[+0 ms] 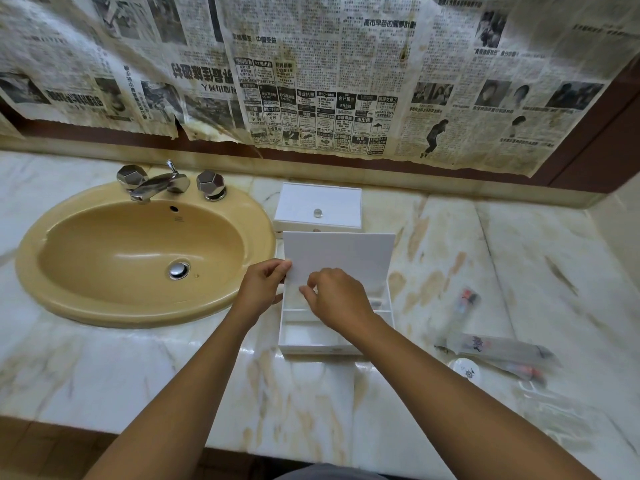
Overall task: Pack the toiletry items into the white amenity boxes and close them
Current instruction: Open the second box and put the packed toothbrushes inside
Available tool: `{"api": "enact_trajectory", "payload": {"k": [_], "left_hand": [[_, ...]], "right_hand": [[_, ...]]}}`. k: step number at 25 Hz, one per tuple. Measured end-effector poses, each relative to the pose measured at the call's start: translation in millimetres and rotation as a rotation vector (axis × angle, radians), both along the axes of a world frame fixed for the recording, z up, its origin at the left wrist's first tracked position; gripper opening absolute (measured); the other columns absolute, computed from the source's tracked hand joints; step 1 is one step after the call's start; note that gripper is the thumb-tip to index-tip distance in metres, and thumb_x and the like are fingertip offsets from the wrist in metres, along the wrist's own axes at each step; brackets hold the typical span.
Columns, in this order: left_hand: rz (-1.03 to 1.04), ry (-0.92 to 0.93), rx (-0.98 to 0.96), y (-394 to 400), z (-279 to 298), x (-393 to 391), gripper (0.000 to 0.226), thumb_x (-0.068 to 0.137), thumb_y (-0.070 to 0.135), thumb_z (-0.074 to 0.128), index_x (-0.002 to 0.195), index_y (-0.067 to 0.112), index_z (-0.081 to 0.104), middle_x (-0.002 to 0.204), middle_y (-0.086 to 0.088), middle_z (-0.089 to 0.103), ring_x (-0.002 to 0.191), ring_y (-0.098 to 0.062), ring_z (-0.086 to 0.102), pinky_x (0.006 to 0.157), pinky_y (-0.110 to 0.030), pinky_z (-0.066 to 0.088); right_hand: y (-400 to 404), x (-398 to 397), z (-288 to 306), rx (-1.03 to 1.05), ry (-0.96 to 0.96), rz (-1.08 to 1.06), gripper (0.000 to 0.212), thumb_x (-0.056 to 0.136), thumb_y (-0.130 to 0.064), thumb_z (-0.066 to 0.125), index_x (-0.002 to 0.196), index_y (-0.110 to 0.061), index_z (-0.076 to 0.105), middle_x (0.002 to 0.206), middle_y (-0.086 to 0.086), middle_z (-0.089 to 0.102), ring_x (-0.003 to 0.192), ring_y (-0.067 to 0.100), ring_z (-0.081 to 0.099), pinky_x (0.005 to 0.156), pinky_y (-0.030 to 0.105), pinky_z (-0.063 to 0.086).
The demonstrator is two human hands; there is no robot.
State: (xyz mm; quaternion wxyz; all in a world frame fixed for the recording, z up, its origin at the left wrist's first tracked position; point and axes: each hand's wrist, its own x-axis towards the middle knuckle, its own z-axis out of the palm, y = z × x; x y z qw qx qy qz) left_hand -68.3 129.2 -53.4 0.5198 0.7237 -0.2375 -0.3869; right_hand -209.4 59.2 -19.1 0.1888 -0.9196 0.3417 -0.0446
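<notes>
A white amenity box [304,341] stands open on the marble counter, its lid [346,258] raised upright. My left hand [261,284] pinches the lid's left edge. Over the box's back compartment hovers my right hand [337,297], fingers curled; whether it holds anything I cannot tell. A second white box [318,206] with a small clear knob sits closed behind the first. To the right lie clear-wrapped toiletry items: a slim packet [465,306], a long packet [502,348], and a round white lidded item [465,370].
A beige sink [69,271] with chrome taps [166,183] fills the counter's left side. Old newspaper [311,81] covers the wall above. A clear wrapper [561,414] lies near the front right edge of the counter.
</notes>
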Motion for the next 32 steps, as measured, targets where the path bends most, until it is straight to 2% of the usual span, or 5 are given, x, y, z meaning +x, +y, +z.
{"api": "enact_trajectory", "payload": {"k": [7,14,21,27,32], "left_hand": [[0.026,-0.017,0.011,0,-1,-1,0.024,0.099,0.029,0.055,0.093,0.011,0.071,0.104,-0.018,0.068,0.101,-0.027,0.065,0.074,-0.04,0.06],[0.036,-0.01,0.012,0,-1,-3,0.025,0.099,0.029,0.056,0.093,0.009,0.071,0.106,-0.021,0.066,0.096,-0.02,0.063,0.071,-0.035,0.059],[0.011,0.005,0.032,4,4,-5,0.024,0.101,0.022,0.053,0.094,0.007,0.069,0.098,-0.012,0.067,0.093,-0.017,0.065,0.065,-0.029,0.056],[-0.036,0.012,0.057,12,7,-11,0.025,0.101,0.023,0.051,0.089,0.012,0.069,0.097,-0.006,0.068,0.09,-0.013,0.066,0.061,-0.025,0.055],[-0.042,0.051,0.051,17,7,-13,0.024,0.101,0.023,0.052,0.09,0.013,0.07,0.096,-0.004,0.07,0.094,-0.015,0.067,0.066,-0.029,0.055]], "right_hand": [[6,-14,-25,0.277,0.135,-0.052,0.056,0.092,-0.06,0.043,0.081,-0.011,0.068,0.084,0.005,0.066,0.081,0.024,0.06,0.069,0.034,0.047],[-19,-37,4,0.215,-0.216,-0.247,0.031,0.093,-0.042,0.054,0.083,-0.017,0.069,0.081,-0.002,0.069,0.077,0.017,0.062,0.069,0.03,0.05],[-59,-89,7,0.124,-0.583,-0.764,0.02,0.087,-0.018,0.054,0.074,-0.009,0.066,0.072,0.007,0.065,0.072,0.025,0.061,0.06,0.028,0.042],[-91,-135,-22,0.12,0.056,-0.901,0.042,0.088,-0.031,0.056,0.128,-0.019,0.052,0.129,0.012,0.05,0.118,0.033,0.047,0.099,0.043,0.033],[-93,-150,-40,0.178,0.209,-0.933,0.048,0.088,-0.03,0.054,0.133,-0.017,0.044,0.134,0.013,0.044,0.121,0.034,0.044,0.102,0.042,0.028]]}}
